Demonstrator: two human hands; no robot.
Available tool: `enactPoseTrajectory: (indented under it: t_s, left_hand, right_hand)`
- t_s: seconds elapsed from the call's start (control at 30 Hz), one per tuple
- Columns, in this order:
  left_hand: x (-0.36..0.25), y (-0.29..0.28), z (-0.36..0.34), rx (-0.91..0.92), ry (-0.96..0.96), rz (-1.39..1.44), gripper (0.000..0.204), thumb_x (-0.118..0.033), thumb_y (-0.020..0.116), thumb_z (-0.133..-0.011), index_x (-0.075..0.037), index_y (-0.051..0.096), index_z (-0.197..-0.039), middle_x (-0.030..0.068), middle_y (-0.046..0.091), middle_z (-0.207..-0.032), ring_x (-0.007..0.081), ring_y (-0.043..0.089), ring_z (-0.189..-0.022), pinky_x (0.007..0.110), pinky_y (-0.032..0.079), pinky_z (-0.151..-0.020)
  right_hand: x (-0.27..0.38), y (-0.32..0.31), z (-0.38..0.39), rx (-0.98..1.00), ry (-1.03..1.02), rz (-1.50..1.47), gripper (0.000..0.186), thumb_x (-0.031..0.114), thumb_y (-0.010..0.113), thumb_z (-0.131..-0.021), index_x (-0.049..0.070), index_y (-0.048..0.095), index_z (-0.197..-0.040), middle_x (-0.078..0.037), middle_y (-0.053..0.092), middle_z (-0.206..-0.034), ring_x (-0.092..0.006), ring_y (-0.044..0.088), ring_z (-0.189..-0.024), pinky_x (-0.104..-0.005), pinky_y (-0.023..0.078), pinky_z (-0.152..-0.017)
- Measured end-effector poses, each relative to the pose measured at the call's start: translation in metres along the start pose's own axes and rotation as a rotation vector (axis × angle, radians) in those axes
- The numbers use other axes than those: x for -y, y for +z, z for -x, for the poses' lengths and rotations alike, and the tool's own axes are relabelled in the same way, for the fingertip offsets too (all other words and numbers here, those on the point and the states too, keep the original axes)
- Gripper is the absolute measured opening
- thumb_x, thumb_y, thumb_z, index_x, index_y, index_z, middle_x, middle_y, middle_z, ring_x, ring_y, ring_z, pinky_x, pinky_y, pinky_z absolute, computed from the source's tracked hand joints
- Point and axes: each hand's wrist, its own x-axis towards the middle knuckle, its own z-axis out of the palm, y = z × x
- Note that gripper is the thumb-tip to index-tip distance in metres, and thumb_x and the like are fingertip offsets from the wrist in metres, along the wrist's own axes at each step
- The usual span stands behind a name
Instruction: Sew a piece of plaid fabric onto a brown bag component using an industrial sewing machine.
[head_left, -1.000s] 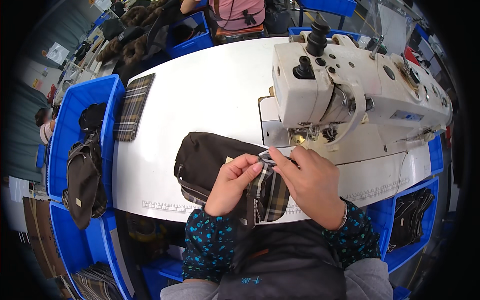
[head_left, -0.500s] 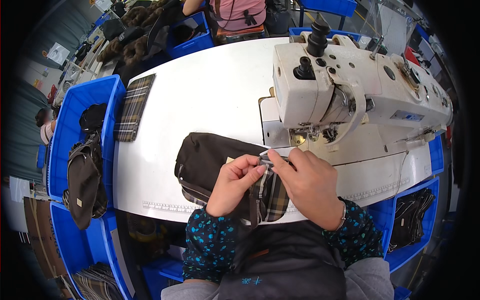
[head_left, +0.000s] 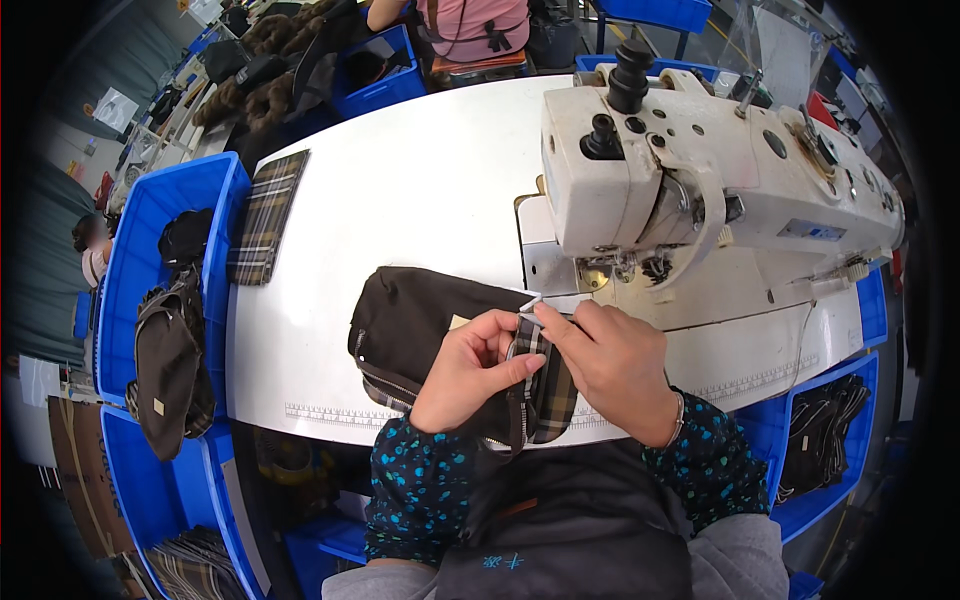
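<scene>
Okay, I saw left hand [head_left: 468,374] nearly closed, gripping dark zippered fabric piece [head_left: 410,312]; right hand [head_left: 620,368] pinched its upper edge. Piece lay on white surface [head_left: 400,200], eight o'clock from sewing machine [head_left: 720,185].

The person wears 2 blue-spotted dark sleeves [head_left: 420,487] and a black apron [head_left: 575,530].

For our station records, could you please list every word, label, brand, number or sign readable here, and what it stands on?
Dark apron: light-blue stitched characters, not copied here.
Sewing machine: blue-and-white plate, too small to read.
Ruler strip on the white table: numbers too small to read.
Cardboard: dark lettering, too blurred to read.
</scene>
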Motion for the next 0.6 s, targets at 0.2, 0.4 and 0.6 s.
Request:
enactPoseTrajectory:
  t_s: [0.2, 0.4, 0.6]
  left_hand:
    - [-0.0044, 0.0009, -0.0003, 0.023, -0.050, 0.024, 0.029, 0.001, 0.076, -0.090, -0.001, 0.063, -0.115, -0.0101, 0.050, -0.077, -0.0010, 0.042, -0.069, 0.016, 0.039, -0.065]
    - [-0.0013, -0.0008, 0.0000, 0.012, -0.053, 0.042, 0.029, 0.000, 0.077, -0.090, -0.001, 0.064, -0.115, -0.0099, 0.051, -0.079, -0.0009, 0.043, -0.070, 0.016, 0.040, -0.065]
    - [0.0028, -0.0024, -0.0016, 0.015, -0.035, 0.067, 0.032, 0.002, 0.078, -0.088, -0.003, 0.062, -0.114, -0.0095, 0.050, -0.078, 0.0000, 0.043, -0.069, 0.017, 0.041, -0.066]
  right_hand:
    - [-0.0005, -0.0057, 0.0019, -0.006, 0.019, -0.051, 0.045, 0.013, 0.073, -0.075, 0.011, 0.071, -0.120, -0.001, 0.051, -0.081, -0.0151, 0.059, -0.068, -0.0294, 0.045, -0.052]
    - [0.0021, -0.0084, 0.0039, 0.018, 0.003, -0.028, 0.046, 0.013, 0.074, -0.075, 0.012, 0.070, -0.121, -0.001, 0.051, -0.081, -0.0151, 0.058, -0.068, -0.0294, 0.045, -0.052]
    - [0.0027, 0.0007, 0.0034, -0.040, 0.016, -0.098, 0.040, 0.017, 0.079, -0.080, 0.012, 0.074, -0.120, -0.001, 0.048, -0.075, -0.0173, 0.053, -0.061, -0.0325, 0.042, -0.052]
